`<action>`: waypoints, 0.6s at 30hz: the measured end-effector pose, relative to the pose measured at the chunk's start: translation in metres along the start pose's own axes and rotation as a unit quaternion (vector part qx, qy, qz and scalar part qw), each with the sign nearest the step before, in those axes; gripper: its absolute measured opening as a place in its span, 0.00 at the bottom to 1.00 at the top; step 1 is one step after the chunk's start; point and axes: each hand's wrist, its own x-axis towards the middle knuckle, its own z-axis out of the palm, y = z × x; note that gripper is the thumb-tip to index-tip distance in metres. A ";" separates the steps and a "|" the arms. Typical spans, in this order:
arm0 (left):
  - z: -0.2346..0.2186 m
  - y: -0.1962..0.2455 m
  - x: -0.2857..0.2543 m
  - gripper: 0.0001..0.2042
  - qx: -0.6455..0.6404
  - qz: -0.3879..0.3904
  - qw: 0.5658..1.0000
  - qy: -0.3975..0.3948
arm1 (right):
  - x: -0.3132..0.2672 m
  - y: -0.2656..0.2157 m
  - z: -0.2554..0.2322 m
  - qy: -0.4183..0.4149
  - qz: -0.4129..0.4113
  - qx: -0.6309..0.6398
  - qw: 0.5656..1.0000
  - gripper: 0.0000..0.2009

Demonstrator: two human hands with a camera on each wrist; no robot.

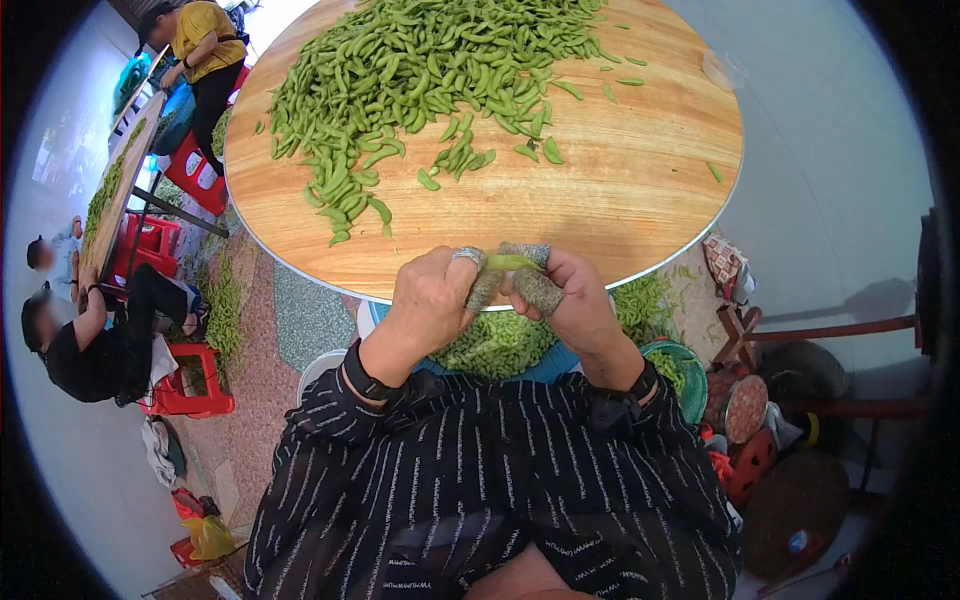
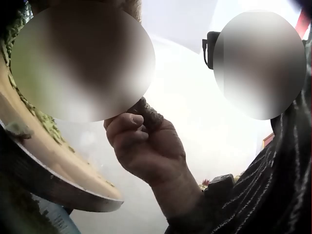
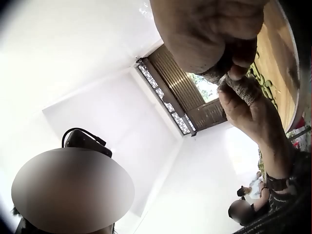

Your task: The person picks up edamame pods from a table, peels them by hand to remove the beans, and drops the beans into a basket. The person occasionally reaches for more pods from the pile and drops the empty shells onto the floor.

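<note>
In the head view, a green soybean pod [image 1: 510, 262] spans the gap between both hands, just off the near edge of the round wooden table [image 1: 600, 200]. My left hand [image 1: 425, 295] pinches its left end. At the other end, my right hand [image 1: 583, 305] grips it between thumb and fingers. Grey wrappings [image 1: 540, 290] cover the thumb and a finger on each hand. A big heap of soybean pods [image 1: 420, 70] covers the table's far left part, with some scattered nearer. Under the hands, a blue basin [image 1: 565, 360] holds green shelled beans [image 1: 490, 345].
A green basket [image 1: 690, 395] stands at the right, beside wooden stools and a bench [image 1: 840, 330]. Pods [image 1: 225, 310] lie on the floor at left. Farther left, people sit and stand around another table [image 1: 112, 195] with red plastic stools [image 1: 195, 380].
</note>
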 end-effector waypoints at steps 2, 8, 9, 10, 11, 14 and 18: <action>0.000 -0.001 0.001 0.15 0.004 0.008 1.000 -0.003 | 0.000 0.001 0.001 0.004 0.000 0.007 1.000 0.10; -0.003 -0.003 0.002 0.09 -0.119 -0.092 0.984 -0.091 | 0.003 0.006 -0.006 -0.007 -0.011 -0.037 0.999 0.10; -0.002 -0.005 0.001 0.06 -0.213 -0.145 0.958 -0.128 | 0.002 0.003 -0.003 -0.010 -0.012 -0.038 0.999 0.09; -0.003 -0.002 0.002 0.06 -0.213 -0.144 0.958 -0.128 | 0.001 0.001 -0.002 -0.013 -0.013 -0.040 0.999 0.09; -0.005 0.003 0.004 0.05 -0.293 -0.162 0.936 -0.113 | 0.001 0.000 -0.002 -0.012 -0.014 -0.040 0.999 0.09; 0.001 0.007 0.000 0.06 -0.378 -0.186 0.904 -0.081 | 0.001 -0.001 -0.002 -0.026 -0.014 -0.001 1.000 0.08; 0.007 0.011 -0.003 0.07 -0.407 -0.182 0.894 -0.034 | 0.003 0.009 -0.009 -0.044 -0.042 -0.013 0.998 0.09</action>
